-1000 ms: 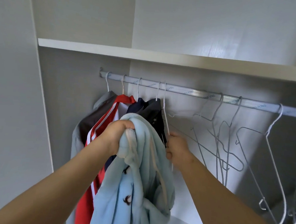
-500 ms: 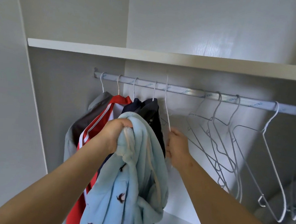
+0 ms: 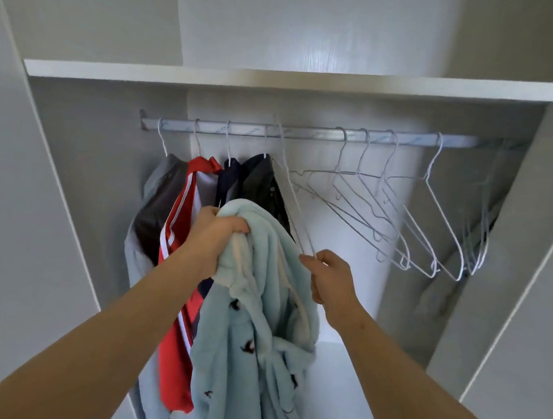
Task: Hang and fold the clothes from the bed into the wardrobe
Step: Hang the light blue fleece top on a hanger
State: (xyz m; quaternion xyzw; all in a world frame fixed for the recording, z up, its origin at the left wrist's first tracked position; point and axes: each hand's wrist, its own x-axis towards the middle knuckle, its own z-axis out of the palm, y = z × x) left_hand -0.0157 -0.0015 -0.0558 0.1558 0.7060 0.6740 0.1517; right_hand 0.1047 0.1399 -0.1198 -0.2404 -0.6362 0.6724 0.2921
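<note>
My left hand [image 3: 216, 238] grips a bunched light blue fleece garment [image 3: 254, 337] with small dark prints, holding it up in front of the hung clothes. My right hand [image 3: 329, 277] pinches the lower end of a white wire hanger [image 3: 291, 190], which tilts up toward the metal rail [image 3: 305, 133]; its hook sits at or just above the rail. On the rail's left part hang a grey garment [image 3: 154, 208], a red and white one [image 3: 184, 220] and two dark ones [image 3: 263, 186].
Several empty white wire hangers [image 3: 397, 216] hang on the right part of the rail. A white shelf [image 3: 276, 78] runs above the rail. Wardrobe side panels [image 3: 34, 227] stand at left and right, and a white floor panel [image 3: 332, 391] lies below.
My right hand has lifted the wire hanger so its hook has risen to the rail's top. The view has pulled back and tilted up. My left hand keeps its grip on the blue garment.
</note>
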